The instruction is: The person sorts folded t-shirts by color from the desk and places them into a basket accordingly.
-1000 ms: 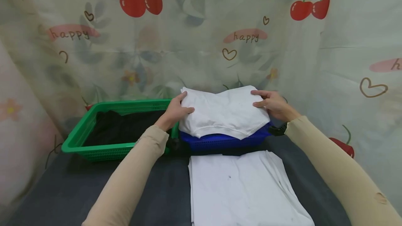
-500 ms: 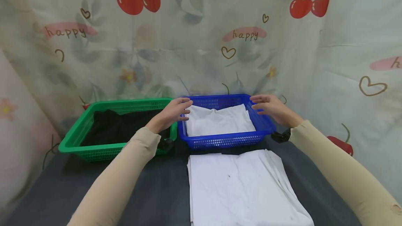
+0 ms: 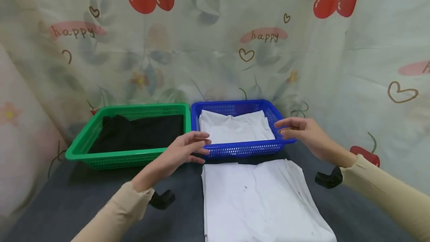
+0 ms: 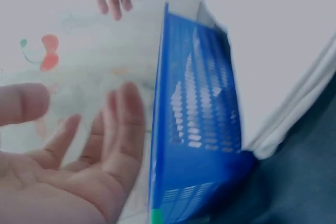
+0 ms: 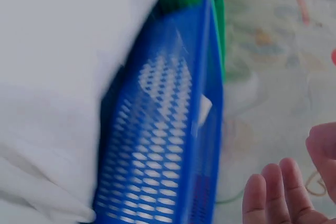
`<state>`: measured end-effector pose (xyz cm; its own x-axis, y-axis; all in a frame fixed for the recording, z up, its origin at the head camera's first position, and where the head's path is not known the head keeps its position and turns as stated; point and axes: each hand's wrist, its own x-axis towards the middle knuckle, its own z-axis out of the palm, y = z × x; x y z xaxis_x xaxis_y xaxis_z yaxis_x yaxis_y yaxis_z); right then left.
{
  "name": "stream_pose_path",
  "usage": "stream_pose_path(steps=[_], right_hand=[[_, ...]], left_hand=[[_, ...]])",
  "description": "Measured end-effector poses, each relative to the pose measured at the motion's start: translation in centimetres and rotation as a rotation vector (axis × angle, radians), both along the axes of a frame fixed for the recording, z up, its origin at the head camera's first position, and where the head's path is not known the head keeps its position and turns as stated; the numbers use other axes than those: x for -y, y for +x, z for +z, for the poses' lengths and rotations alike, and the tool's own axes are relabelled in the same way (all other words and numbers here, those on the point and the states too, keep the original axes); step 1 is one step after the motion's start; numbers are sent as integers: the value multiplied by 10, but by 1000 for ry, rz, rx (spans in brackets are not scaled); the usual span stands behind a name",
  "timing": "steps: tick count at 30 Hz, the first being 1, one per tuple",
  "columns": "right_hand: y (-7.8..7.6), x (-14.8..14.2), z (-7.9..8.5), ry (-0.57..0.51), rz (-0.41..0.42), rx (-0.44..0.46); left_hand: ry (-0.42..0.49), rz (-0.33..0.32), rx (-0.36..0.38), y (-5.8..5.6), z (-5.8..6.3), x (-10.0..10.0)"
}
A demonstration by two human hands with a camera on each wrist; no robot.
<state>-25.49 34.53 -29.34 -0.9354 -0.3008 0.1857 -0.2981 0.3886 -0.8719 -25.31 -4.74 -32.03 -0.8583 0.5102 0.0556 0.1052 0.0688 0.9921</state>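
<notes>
A folded white garment [image 3: 236,128] lies inside the blue basket [image 3: 245,150]. My left hand [image 3: 179,151] is in the air at the basket's front left corner, fingers loosely bent and holding nothing. On the other side, my right hand [image 3: 305,133] hovers by the basket's right rim, relaxed, with nothing in it. Below both hands, a stack of folded white cloth [image 3: 258,201] lies on the dark table. The left wrist view shows the left palm [image 4: 68,187] beside the blue basket wall; in the right wrist view the right fingers [image 5: 272,192] are apart from the basket.
A green basket [image 3: 117,155] holding black cloth [image 3: 144,133] stands left of the blue one, close against it. Behind both hangs a curtain [image 3: 208,70] printed with cherries and hearts. The dark tabletop [image 3: 174,212] extends left and right of the white stack.
Both hands have let go of the white garment, which now lies in the blue basket. Then they have drawn back toward me, the left down to the basket's front and the right outward.
</notes>
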Motion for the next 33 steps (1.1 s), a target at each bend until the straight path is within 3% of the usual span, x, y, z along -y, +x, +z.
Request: stream_pose_path(steps=[7, 11, 16, 24, 33], right_hand=[[23, -10, -23, 27, -31, 85], [26, -17, -39, 67, -75, 186], [29, -22, -63, 125, -84, 316], [39, -21, -74, 252, -139, 362], [36, -24, -82, 189, -125, 407]], left_hand=[[-112, 86, 102, 34, -20, -4], [-170, 82, 153, 46, -33, -14], [-250, 93, 173, 53, -53, -22], [-280, 170, 148, 63, -79, -33], [-252, 221, 182, 61, -78, -34]])
